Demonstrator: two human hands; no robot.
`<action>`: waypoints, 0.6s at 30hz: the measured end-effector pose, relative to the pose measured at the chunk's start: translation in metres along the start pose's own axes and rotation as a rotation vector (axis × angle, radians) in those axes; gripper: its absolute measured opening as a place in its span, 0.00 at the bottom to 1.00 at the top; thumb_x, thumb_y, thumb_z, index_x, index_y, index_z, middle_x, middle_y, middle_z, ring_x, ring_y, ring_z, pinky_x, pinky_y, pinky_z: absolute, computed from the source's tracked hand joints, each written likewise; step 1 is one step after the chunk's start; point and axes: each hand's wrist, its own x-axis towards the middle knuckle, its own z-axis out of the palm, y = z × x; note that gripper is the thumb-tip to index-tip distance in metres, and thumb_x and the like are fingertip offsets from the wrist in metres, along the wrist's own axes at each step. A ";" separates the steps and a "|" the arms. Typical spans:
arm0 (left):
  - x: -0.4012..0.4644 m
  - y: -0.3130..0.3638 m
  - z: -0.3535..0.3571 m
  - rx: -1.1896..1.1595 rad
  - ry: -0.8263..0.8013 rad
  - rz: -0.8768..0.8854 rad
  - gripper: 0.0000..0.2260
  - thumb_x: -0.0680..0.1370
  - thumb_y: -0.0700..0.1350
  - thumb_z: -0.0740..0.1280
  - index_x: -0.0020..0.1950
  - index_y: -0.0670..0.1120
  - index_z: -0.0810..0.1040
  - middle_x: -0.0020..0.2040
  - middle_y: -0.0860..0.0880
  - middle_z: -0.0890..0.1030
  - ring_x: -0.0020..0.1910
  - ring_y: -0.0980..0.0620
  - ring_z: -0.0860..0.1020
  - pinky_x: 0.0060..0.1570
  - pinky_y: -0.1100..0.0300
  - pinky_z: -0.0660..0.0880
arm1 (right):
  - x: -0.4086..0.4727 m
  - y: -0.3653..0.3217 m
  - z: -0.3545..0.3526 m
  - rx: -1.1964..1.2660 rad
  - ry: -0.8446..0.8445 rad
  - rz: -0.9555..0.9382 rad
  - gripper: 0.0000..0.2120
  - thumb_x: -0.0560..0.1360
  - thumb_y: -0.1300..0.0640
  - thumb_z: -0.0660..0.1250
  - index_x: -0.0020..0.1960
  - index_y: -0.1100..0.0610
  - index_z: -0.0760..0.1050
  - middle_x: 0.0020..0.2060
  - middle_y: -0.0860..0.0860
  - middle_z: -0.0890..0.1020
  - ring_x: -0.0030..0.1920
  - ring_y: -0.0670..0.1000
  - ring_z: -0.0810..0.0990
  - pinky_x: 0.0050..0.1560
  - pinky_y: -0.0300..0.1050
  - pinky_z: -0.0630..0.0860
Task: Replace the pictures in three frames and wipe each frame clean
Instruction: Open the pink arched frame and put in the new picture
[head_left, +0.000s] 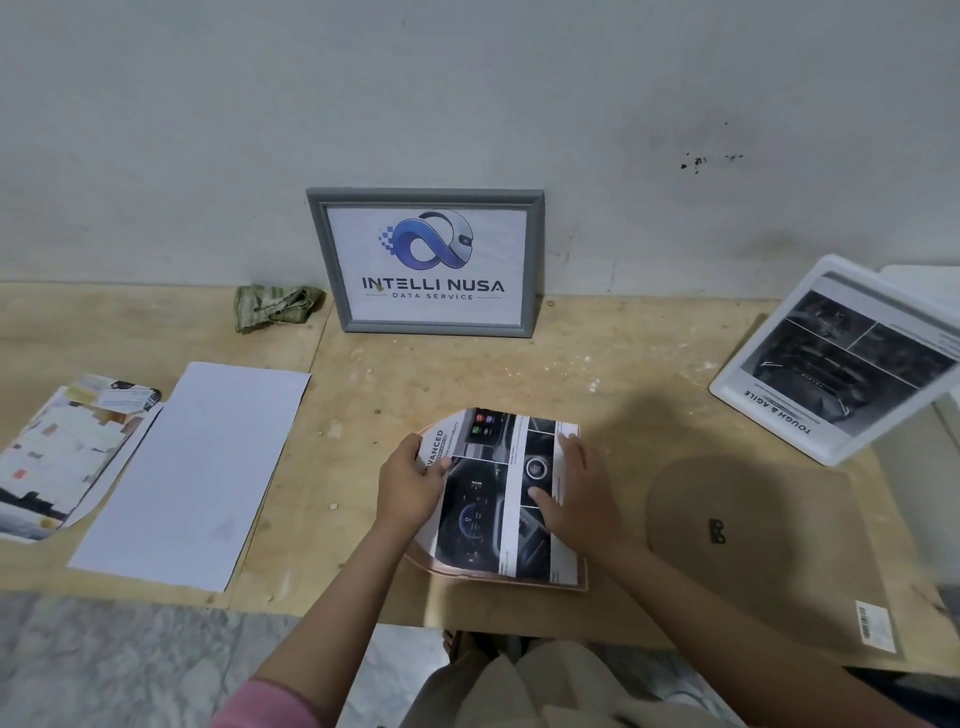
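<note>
Picture (498, 493) of a car dashboard, printed on paper, lies over a copper-edged frame (571, 584) at the near middle of the table (597, 364). The left hand (410, 480) pinches the sheet's left edge, thumb on top, so its grip is closed on the paper; the right hand (576, 493) lies flat and open on the right half, pressing rather than grasping. The sheet looks squarer than the rounded frame beneath, and its corners overhang. That is the risk: pushed in as it is, the paper may crease or sit crooked, and a tug from the left against the right palm could tear it. Pressing hard on the face could also leave finger marks that need wiping.

Counted outward: three frames in view, the copper one under the hands, a grey frame (426, 262) with a logo print leaning on the wall, and a white frame (841, 364) with a dark car print tilted up at the right. One brown backing board (769, 540) with a rounded end lies just right of the hands. One blank white sheet (197, 473) and a pile of used prints (67, 457), number unclear, lie to the left. One green cloth (275, 306) sits crumpled by the wall, well apart from the hands
</note>
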 end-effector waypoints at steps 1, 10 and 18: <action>0.001 0.000 -0.002 -0.046 -0.004 -0.017 0.05 0.76 0.40 0.68 0.49 0.45 0.74 0.44 0.52 0.78 0.43 0.52 0.75 0.35 0.71 0.68 | 0.001 -0.002 -0.001 0.027 0.012 0.027 0.29 0.72 0.56 0.70 0.68 0.65 0.65 0.61 0.59 0.72 0.62 0.58 0.70 0.66 0.50 0.67; 0.005 0.010 -0.014 -0.374 0.045 -0.192 0.05 0.75 0.38 0.70 0.49 0.41 0.76 0.41 0.47 0.81 0.37 0.47 0.79 0.36 0.58 0.75 | 0.017 -0.021 -0.020 0.340 0.116 0.298 0.09 0.76 0.65 0.55 0.51 0.54 0.67 0.48 0.54 0.76 0.45 0.52 0.73 0.41 0.42 0.65; 0.001 0.013 -0.039 -0.409 -0.027 -0.466 0.03 0.74 0.35 0.65 0.43 0.43 0.74 0.45 0.42 0.81 0.38 0.45 0.79 0.42 0.52 0.76 | 0.051 -0.033 -0.016 0.286 0.149 0.271 0.09 0.76 0.61 0.58 0.54 0.58 0.71 0.46 0.58 0.80 0.45 0.61 0.77 0.43 0.45 0.70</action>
